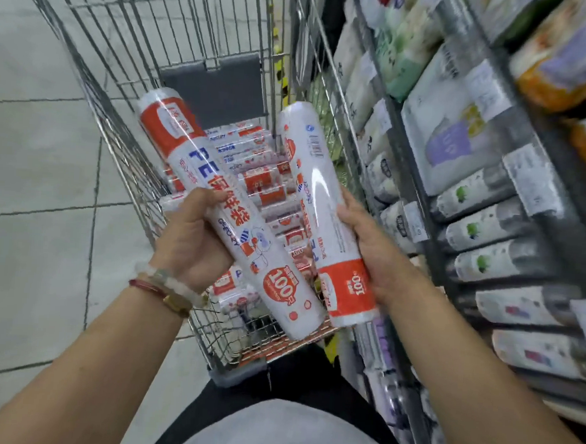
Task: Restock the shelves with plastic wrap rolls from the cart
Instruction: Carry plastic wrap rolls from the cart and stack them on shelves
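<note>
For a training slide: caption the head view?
Each hand holds a roll above the cart.

Two plastic wrap rolls are held up mid-frame over the cart [205,62]. The left roll [230,214], white with an orange end band and blue "PE" lettering, is tilted from upper left down to lower right. The right roll [322,216] stands steeper, its orange "100" band at the bottom, barcode near the top. Their lower ends sit just beside each other. More matching rolls [269,189] are piled in the wire cart's basket underneath. The shelves [491,206] on the right are packed with other wrapped goods.
</note>
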